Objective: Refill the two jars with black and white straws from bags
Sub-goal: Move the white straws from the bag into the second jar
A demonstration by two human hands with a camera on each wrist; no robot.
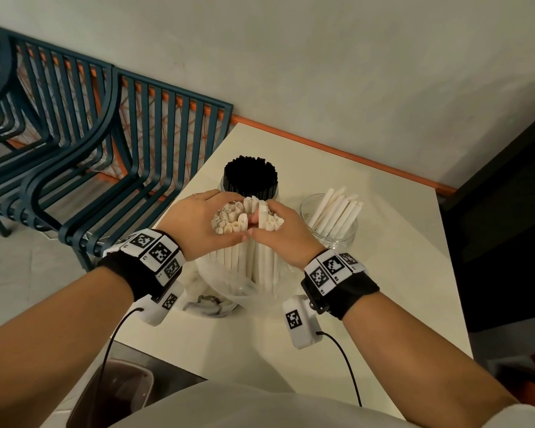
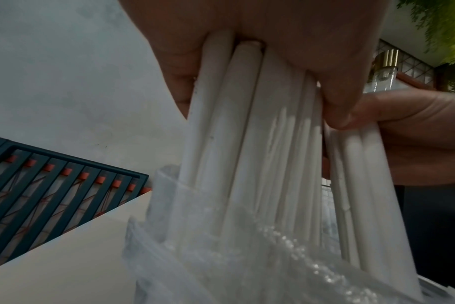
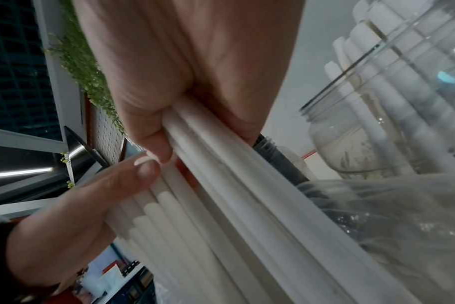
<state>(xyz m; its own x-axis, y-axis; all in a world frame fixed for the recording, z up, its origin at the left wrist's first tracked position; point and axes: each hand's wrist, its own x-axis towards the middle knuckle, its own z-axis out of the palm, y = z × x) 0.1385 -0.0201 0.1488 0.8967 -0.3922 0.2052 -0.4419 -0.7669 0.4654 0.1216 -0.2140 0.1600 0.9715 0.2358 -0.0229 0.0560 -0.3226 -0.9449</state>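
Both hands grip one upright bundle of white straws (image 1: 247, 223) whose lower ends stand in a clear plastic bag (image 1: 217, 288) on the white table (image 1: 383, 273). My left hand (image 1: 204, 220) wraps the bundle's left part, my right hand (image 1: 278, 233) its right part; the thumbs meet in front. The white straws (image 2: 247, 144) run down into the bag (image 2: 221, 257) in the left wrist view. My right hand (image 3: 195, 72) curls round white straws (image 3: 221, 195). Behind stands a jar packed with black straws (image 1: 250, 176). A glass jar (image 1: 331, 223) to the right holds several white straws.
Dark blue slatted chairs (image 1: 105, 134) stand left of the table against the wall. A dark bin (image 1: 118, 393) sits below the table's near edge. A dark panel (image 1: 501, 211) lies right of the table. The glass jar (image 3: 390, 102) stands close to my right hand.
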